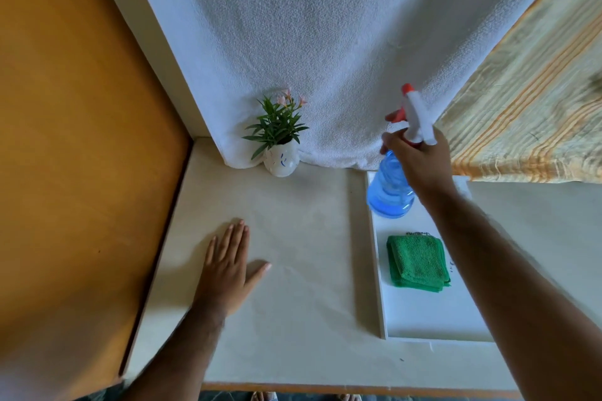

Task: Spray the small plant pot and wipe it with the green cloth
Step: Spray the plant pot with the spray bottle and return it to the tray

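From my head view, my right hand [420, 161] has its grip closed around the neck of the blue spray bottle [391, 187], held above the far end of the white tray [433, 322] at right of centre, while my left hand [228, 270] lies flat and empty on the desk [293, 238] at lower left. The small plant pot [280, 161] stands at the upper middle against the white towel [309, 42], and the green cloth [418, 262] lies folded on the tray. I judge the spraying step is in hand: next I must bring the nozzle toward the pot and squeeze.
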Demonstrator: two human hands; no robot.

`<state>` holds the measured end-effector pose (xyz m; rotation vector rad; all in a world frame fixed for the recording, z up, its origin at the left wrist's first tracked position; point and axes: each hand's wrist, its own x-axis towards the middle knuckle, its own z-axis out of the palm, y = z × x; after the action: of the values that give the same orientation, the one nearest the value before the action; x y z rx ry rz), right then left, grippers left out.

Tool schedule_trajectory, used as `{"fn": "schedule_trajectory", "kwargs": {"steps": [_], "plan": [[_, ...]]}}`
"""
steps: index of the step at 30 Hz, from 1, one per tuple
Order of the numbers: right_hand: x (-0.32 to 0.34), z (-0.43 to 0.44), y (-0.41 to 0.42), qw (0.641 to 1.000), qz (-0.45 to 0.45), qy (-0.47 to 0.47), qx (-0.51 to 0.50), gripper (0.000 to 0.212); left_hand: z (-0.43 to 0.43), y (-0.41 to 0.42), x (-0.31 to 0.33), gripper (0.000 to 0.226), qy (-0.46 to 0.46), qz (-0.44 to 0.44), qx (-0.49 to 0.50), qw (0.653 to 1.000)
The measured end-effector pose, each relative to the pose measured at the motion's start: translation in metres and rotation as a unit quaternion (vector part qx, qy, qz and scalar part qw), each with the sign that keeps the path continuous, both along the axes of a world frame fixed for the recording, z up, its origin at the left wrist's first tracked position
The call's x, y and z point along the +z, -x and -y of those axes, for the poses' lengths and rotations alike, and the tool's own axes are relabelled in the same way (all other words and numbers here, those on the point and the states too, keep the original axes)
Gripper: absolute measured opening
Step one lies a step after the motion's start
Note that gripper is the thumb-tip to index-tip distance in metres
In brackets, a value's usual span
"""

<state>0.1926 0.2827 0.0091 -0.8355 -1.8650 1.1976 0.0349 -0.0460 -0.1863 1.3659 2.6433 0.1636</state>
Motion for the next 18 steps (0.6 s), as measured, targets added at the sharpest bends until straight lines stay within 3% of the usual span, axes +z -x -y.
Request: {"fn": "schedule_trajectory", "kwargs": {"steps": [3, 4, 7, 9, 18], "plan": [[-0.006, 0.029, 0.022, 0.997, 0.018, 0.034, 0.067, 0.064, 0.001, -0.001, -0.001, 0.093, -0.021, -0.017, 0.001, 1.0], [-0.013, 0.038, 0.028, 0.995, 0.028, 0.045, 0.083, 0.064, 0.001, -0.001, -0.002, 0.093, -0.028, -0.022, 0.002, 0.999], [-0.041, 0.063, 0.045, 0.988, 0.08, 0.096, 0.086, 0.026, 0.002, -0.001, -0.005, 0.092, -0.051, -0.036, 0.003, 0.998], [-0.058, 0.075, 0.054, 0.981, 0.121, 0.122, 0.087, 0.014, 0.001, 0.0, -0.007, 0.091, -0.061, -0.043, 0.006, 0.997], [-0.076, 0.08, 0.098, 0.936, 0.316, 0.12, 0.095, 0.022, 0.005, 0.001, -0.016, 0.091, -0.085, -0.061, 0.012, 0.994]]}}
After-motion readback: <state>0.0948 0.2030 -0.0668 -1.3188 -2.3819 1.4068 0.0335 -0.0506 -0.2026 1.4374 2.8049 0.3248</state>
